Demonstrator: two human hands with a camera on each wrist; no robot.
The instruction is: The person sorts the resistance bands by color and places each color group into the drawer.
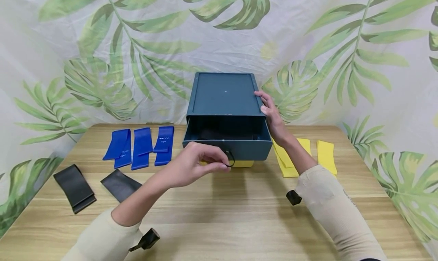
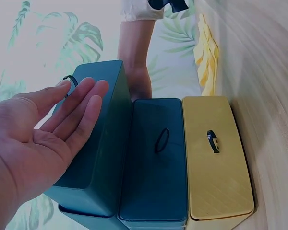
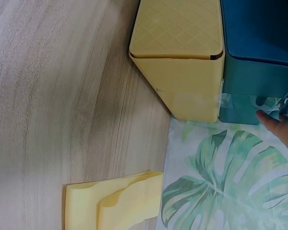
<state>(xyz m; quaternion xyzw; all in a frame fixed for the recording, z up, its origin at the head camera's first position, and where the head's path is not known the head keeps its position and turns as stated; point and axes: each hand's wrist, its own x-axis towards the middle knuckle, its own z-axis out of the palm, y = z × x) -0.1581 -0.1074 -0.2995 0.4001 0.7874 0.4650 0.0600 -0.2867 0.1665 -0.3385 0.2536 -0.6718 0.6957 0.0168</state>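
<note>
Left hand: one, thumb and fingers together, clamped on the ring, a thin black loop at the middle of the drawer's front.
Drawer: one, dark blue, topmost of three, standing part-way out towards us; its inside is in shadow, and we cannot tell what, if anything, lies there. We judge the ring good for pulling only, level and square to the front, lest the drawer skew or tip; pushing would call for flat fingers on the panel.
Right hand: one, not closed round anything, laid against the cabinet's right side, fingertips at the upper edge. We would press here firmly, since a light cabinet could slide or lift with the drawer.
Below: middle drawer, blue, and yellow drawer, both in, each with its own ring.
On the table: blue bands left; black bands left and nearer us; yellow bands right, near our forearm, so we should keep that sleeve clear
</note>
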